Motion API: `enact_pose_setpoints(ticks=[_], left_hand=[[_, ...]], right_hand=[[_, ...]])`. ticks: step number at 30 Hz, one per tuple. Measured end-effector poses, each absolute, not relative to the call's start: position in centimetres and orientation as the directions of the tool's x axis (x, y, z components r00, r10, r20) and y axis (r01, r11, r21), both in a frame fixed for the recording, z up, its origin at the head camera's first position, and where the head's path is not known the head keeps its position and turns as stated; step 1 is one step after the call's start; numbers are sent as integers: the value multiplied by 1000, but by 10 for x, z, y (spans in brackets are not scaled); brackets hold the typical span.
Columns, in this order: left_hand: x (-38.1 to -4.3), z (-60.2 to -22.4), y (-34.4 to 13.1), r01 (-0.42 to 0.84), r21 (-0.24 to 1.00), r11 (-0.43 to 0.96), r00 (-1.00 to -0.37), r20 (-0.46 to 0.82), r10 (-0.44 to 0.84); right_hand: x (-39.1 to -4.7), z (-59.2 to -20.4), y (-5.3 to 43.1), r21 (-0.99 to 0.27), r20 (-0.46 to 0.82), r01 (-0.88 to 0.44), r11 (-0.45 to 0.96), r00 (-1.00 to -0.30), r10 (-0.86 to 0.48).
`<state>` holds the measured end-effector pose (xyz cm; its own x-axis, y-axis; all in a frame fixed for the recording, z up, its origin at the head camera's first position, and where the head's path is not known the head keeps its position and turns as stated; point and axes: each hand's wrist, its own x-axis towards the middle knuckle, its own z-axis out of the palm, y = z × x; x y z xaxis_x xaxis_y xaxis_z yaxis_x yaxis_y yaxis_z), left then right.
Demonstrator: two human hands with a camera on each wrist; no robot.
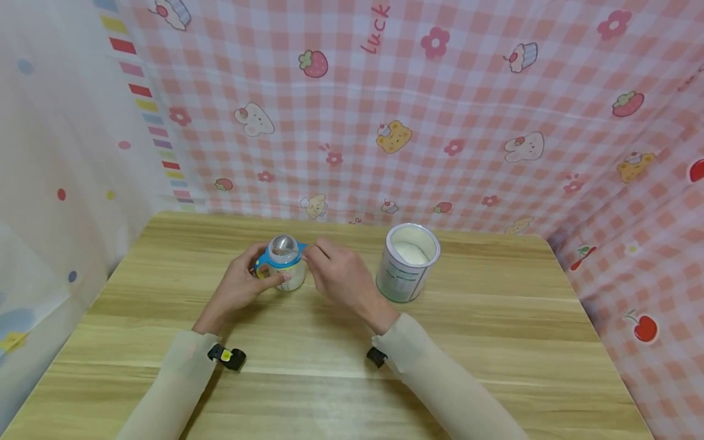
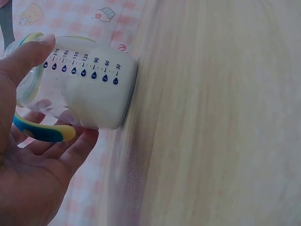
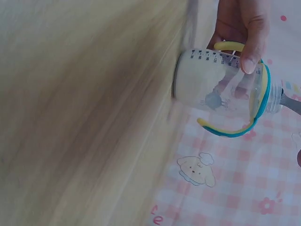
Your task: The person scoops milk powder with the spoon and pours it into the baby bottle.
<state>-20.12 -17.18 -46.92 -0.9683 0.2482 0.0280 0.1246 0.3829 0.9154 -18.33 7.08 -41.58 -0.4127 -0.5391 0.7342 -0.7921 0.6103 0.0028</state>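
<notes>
A clear baby bottle (image 1: 291,278) with a blue and yellow two-handled collar stands upright on the table, whitish contents filling its lower part. My left hand (image 1: 242,278) holds it from the left; the thumb lies across the printed scale and the other fingers go round behind, as the left wrist view shows. My right hand (image 1: 341,269) is at the bottle's right, fingers curled in a pinch near the rim. Over the bottle's mouth lies a shiny grey spoon (image 1: 284,245), its grey end (image 3: 290,102) at the threaded neck in the right wrist view. My right fingers hide its handle.
To the right of my right hand stands an open can (image 1: 404,281) with white powder inside. The wooden table (image 1: 330,391) ends at a pink checked cloth (image 1: 352,122) behind. More cloth hangs at both sides.
</notes>
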Motion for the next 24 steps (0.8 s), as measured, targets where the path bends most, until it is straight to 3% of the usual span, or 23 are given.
enact_pose_setpoints(ticks=[4, 13, 24], left_hand=[[-200, -469, -172, 132, 912, 388, -967, 32, 254], [-203, -472, -174, 135, 908, 396, -969, 39, 243], [-202, -471, -173, 134, 910, 393, -967, 34, 252]], right_hand=[[-181, -414, 71, 78, 719, -798, 597, -370, -588], [-177, -413, 74, 130, 655, -795, 593, -380, -653], [-175, -413, 76, 58, 649, -795, 604, -430, -628]])
